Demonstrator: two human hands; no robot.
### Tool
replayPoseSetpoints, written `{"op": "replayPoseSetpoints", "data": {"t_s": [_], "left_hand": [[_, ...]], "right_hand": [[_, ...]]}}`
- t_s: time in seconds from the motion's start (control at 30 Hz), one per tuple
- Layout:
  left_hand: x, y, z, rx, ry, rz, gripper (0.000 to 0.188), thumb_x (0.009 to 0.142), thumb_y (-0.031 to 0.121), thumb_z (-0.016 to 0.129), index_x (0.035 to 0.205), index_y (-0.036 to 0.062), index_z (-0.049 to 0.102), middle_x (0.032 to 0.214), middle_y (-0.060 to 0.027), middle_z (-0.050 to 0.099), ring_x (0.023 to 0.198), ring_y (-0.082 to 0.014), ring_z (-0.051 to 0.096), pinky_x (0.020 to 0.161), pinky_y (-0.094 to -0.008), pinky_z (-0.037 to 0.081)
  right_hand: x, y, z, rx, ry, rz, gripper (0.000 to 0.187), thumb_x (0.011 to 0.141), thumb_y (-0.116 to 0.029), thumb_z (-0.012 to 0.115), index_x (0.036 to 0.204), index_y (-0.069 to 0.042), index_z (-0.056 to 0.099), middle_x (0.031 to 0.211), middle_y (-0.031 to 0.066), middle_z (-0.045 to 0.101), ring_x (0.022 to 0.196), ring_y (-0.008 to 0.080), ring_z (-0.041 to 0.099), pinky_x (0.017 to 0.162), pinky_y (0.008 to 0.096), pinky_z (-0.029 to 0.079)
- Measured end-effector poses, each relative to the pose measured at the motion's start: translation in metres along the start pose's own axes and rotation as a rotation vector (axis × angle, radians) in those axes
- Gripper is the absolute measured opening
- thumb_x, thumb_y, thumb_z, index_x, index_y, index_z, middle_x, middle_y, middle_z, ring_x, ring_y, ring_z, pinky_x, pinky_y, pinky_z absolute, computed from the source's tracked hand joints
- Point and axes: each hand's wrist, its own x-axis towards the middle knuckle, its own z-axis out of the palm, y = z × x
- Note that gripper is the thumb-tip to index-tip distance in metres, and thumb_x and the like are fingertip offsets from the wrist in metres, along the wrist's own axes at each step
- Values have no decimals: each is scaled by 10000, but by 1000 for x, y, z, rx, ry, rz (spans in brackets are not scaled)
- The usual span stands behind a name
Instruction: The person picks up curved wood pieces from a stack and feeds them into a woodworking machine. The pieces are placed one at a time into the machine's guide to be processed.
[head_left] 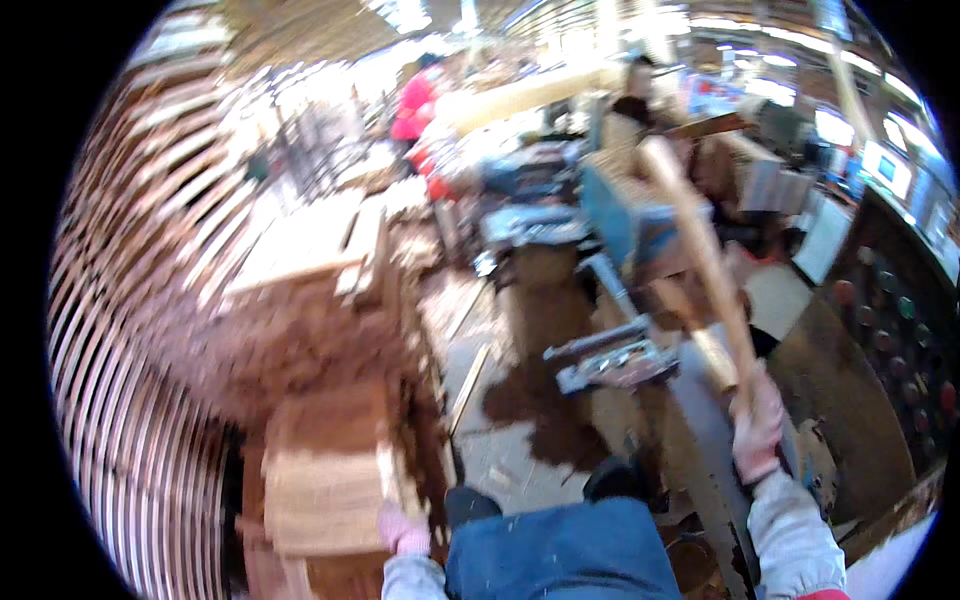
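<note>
Wooden stick (700, 250) blurred in right hand (757, 425)

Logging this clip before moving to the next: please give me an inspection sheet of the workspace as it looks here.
Surface: grey metal machine bed, dusty.
Job's things: long pale wooden stick, raised, gripped at its lower end by the right hand; stack of cut wooden boards by the left hand.
Clutter: brown sawdust pile on the floor.
Hands: both in pink gloves; left blurred, grip unclear.
Cables: nothing seen.
Surroundings: stacked timber slats at left; person in red far off; dark control panel with buttons at right.
</note>
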Motion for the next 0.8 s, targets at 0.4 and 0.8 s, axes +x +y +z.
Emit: {"op": "replayPoseSetpoints", "data": {"t_s": [0.4,0.8], "left_hand": [[29,-23,-3,-1141,-595,-53,499,920,317,623,1332,49,536,1008,-122,646,833,-246,653,696,-392,561],[-136,138,-155,-1640,-906,318,645,919,212,718,1434,61,359,1204,-109,573,1077,-223,598,928,-367,525]], "right_hand": [[-163,-37,-194,-373,-252,-61,530,752,-10,711,1274,-45,626,1219,212,645,1092,417,612,978,488,473],[-1,14,-12,59,-147,-174,445,814,0,705,1253,-62,665,1254,157,663,1173,347,614,1037,414,468]]}}
